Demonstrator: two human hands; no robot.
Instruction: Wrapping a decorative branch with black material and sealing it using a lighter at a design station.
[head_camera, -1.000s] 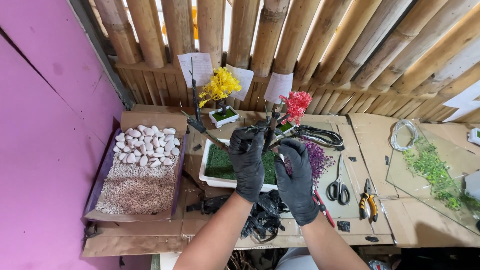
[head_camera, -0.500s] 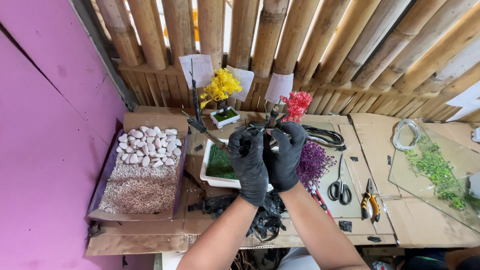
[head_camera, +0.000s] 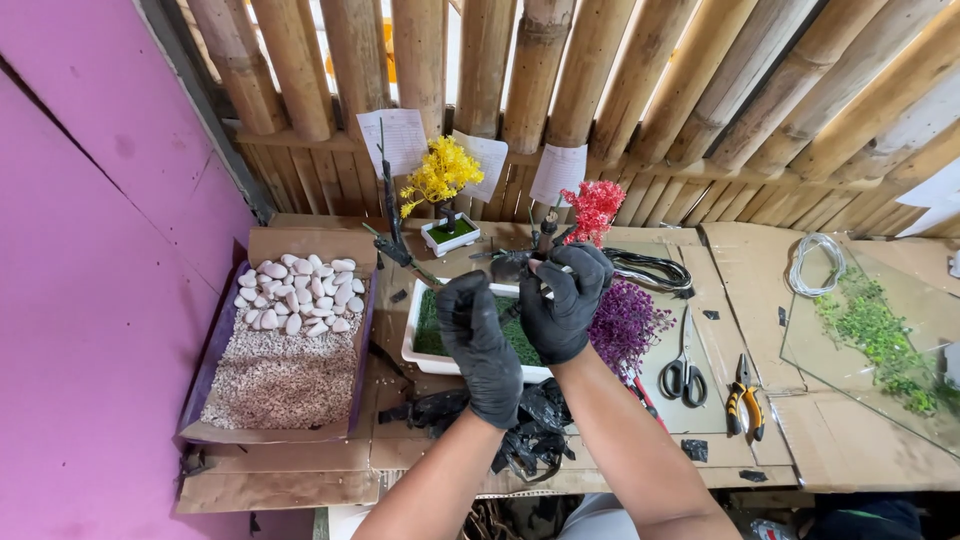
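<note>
Both my hands wear black gloves and work above a white rectangular tray (head_camera: 418, 342) lined with green moss. My right hand (head_camera: 563, 303) pinches a dark wire trunk (head_camera: 520, 262) whose branches spread to the left, one ending in a red foliage tuft (head_camera: 594, 208). My left hand (head_camera: 482, 340) is curled just left of it, fingers bent over the tray; whether it grips the trunk is hidden. A finished small tree with yellow foliage (head_camera: 440, 172) stands in a little white pot (head_camera: 449, 234) behind.
A cardboard box (head_camera: 262, 245) with white pebbles and fine gravel sits at left. Purple foliage (head_camera: 625, 322), scissors (head_camera: 684, 366), pliers (head_camera: 742, 394), coiled black wire (head_camera: 650, 268), black scraps (head_camera: 535, 425), a glass pane with green bits (head_camera: 870, 320) lie right. A bamboo wall stands behind.
My right hand rose from low over the tray to the trunk's top, beside my left hand. The hands now sit close together.
</note>
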